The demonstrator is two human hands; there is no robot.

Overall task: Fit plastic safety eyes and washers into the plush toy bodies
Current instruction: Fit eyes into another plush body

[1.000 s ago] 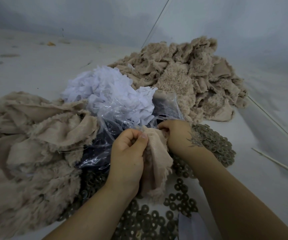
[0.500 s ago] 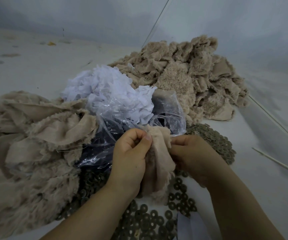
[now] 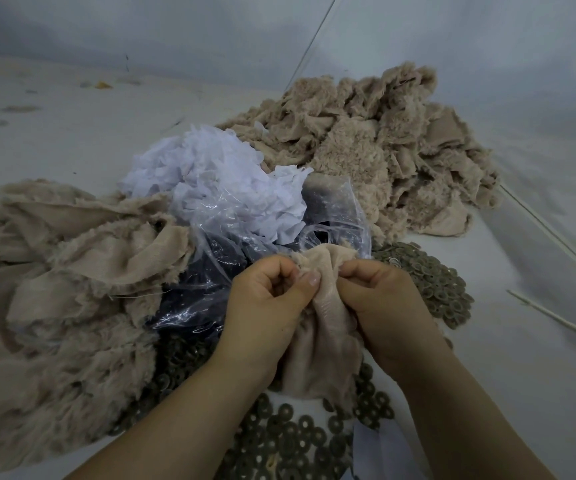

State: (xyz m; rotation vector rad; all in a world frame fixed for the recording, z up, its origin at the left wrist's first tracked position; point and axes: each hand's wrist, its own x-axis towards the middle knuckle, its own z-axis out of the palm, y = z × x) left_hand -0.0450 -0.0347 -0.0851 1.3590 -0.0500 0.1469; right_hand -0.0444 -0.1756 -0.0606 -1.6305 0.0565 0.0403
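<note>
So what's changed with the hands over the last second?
The right hand has come back from the far side of the plush body, off toward the washers, and now pinches its top edge close to the left hand. The left hand kept its grip throughout. The piles and plastic bag stayed put.
</note>
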